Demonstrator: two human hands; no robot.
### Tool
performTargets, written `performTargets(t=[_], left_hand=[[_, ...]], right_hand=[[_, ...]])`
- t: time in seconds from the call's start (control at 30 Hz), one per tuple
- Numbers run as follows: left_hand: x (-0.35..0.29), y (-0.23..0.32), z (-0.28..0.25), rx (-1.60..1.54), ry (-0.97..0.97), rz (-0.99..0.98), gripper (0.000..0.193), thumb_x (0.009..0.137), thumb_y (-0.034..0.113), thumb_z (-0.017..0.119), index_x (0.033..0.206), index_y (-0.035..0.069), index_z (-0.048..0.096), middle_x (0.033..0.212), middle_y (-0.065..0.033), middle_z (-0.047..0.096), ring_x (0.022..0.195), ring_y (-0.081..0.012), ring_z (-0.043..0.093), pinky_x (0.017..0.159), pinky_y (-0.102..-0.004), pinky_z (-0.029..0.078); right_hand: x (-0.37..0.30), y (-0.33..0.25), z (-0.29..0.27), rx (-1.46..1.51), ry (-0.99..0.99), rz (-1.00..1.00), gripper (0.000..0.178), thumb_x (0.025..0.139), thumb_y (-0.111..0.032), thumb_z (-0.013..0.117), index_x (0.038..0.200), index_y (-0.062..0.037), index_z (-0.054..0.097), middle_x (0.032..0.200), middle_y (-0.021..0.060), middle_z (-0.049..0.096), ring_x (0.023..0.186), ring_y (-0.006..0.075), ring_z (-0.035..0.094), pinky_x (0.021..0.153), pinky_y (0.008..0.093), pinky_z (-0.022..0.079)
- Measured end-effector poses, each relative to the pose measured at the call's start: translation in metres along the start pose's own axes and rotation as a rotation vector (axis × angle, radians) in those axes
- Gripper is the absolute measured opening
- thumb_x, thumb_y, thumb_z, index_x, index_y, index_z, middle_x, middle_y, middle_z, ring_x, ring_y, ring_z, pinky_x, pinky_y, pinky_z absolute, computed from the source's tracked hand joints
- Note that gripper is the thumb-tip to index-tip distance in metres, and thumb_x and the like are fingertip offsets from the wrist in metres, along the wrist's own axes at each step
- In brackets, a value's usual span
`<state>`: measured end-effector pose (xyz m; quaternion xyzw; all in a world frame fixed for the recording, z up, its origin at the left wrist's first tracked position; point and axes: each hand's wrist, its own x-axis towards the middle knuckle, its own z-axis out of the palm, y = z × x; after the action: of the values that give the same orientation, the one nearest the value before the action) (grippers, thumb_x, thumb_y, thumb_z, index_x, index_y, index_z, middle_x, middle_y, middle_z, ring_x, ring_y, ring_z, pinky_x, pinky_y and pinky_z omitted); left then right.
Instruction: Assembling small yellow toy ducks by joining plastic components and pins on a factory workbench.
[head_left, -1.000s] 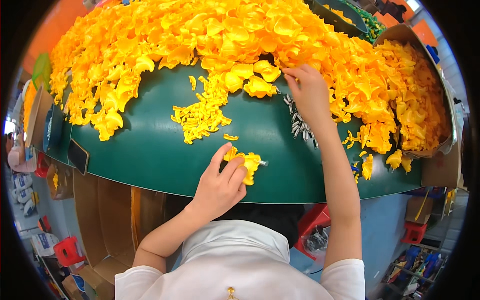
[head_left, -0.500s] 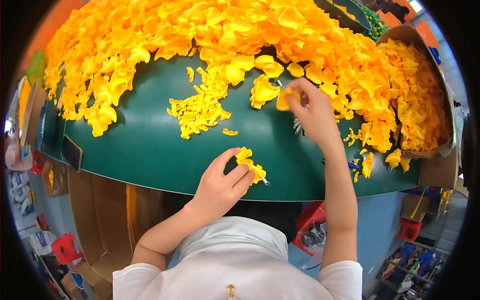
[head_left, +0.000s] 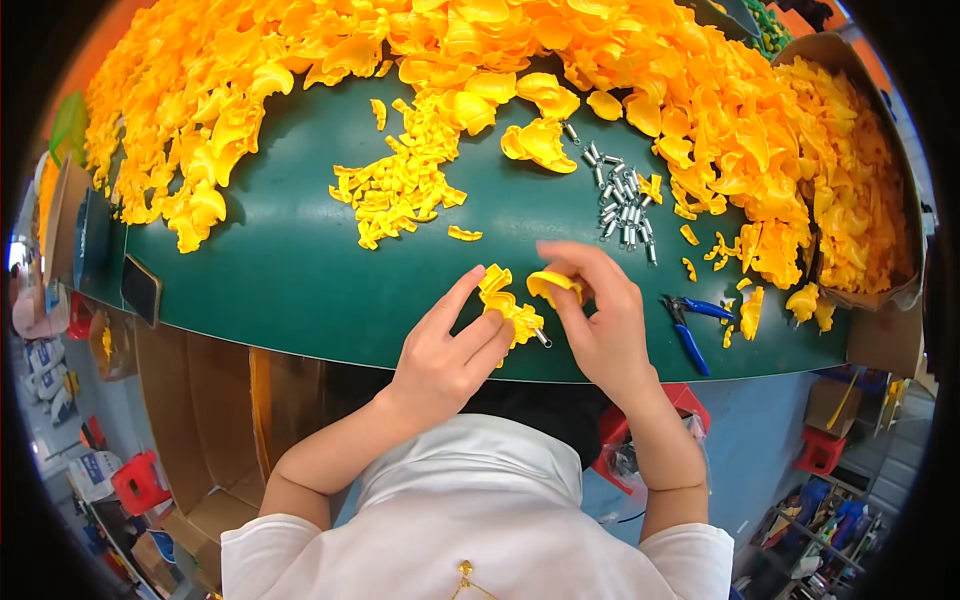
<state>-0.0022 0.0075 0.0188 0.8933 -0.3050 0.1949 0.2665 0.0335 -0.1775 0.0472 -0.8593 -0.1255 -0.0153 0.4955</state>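
Observation:
My left hand [head_left: 447, 345] is closed on a yellow plastic part [head_left: 512, 308] at the near edge of the table, with a small metal spring [head_left: 543, 339] sticking out of its right end. Just to the right, my right hand [head_left: 597, 315] pinches a curved yellow plastic shell [head_left: 553, 285]; the two pieces are apart. Beyond the right hand lies a pile of metal springs [head_left: 627, 205]. Blue-handled cutting pliers [head_left: 692, 328] rest to the right. Farther off, small yellow pieces [head_left: 400, 185] form a loose heap.
A great mound of yellow shells [head_left: 440, 40] covers the far side of the green table [head_left: 260, 280]. More fill a cardboard box [head_left: 905, 200] at the right. A dark flat object [head_left: 143, 289] stands at the left edge. Red stools [head_left: 139, 487] are on the floor.
My right hand has come back toward me from beside the springs, bringing the yellow shell close to the left hand. The springs and pliers now show fully. My left hand keeps its hold.

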Motion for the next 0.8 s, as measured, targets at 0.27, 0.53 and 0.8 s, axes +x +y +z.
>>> performTargets(t=[0.27, 0.53, 0.8], left_hand=[[0.001, 0.0, 0.001, 0.007, 0.005, 0.002, 0.027, 0.061, 0.002, 0.069, 0.088, 0.003, 0.07, 0.091, -0.0068, 0.065, 0.105, -0.0386, 0.061, 0.085, -0.0395, 0.055], [0.0, -0.003, 0.003, -0.009, 0.017, 0.0, 0.019, 0.067, 0.007, 0.069, 0.086, 0.004, 0.07, 0.092, -0.0064, 0.063, 0.109, -0.0375, 0.06, 0.08, -0.0393, 0.056], [0.001, -0.001, 0.004, -0.01, 0.03, -0.005, 0.02, 0.066, 0.006, 0.069, 0.087, 0.003, 0.071, 0.092, -0.0065, 0.063, 0.107, -0.037, 0.06, 0.08, -0.0389, 0.056]], right_hand=[[-0.001, 0.004, 0.002, 0.304, -0.015, 0.115, 0.017, 0.086, 0.009, 0.059, 0.1, 0.0006, 0.062, 0.09, 0.0084, 0.065, 0.082, 0.0141, 0.066, 0.075, 0.0257, 0.053], [0.001, 0.002, 0.007, 0.126, -0.004, 0.004, 0.012, 0.083, 0.008, 0.063, 0.093, 0.0017, 0.06, 0.092, 0.0082, 0.063, 0.084, 0.0142, 0.066, 0.074, 0.0234, 0.053], [-0.009, 0.006, 0.023, 0.073, 0.155, -0.111, 0.017, 0.069, 0.011, 0.07, 0.077, 0.0024, 0.057, 0.079, 0.0122, 0.063, 0.077, 0.0213, 0.069, 0.066, 0.0271, 0.056]])
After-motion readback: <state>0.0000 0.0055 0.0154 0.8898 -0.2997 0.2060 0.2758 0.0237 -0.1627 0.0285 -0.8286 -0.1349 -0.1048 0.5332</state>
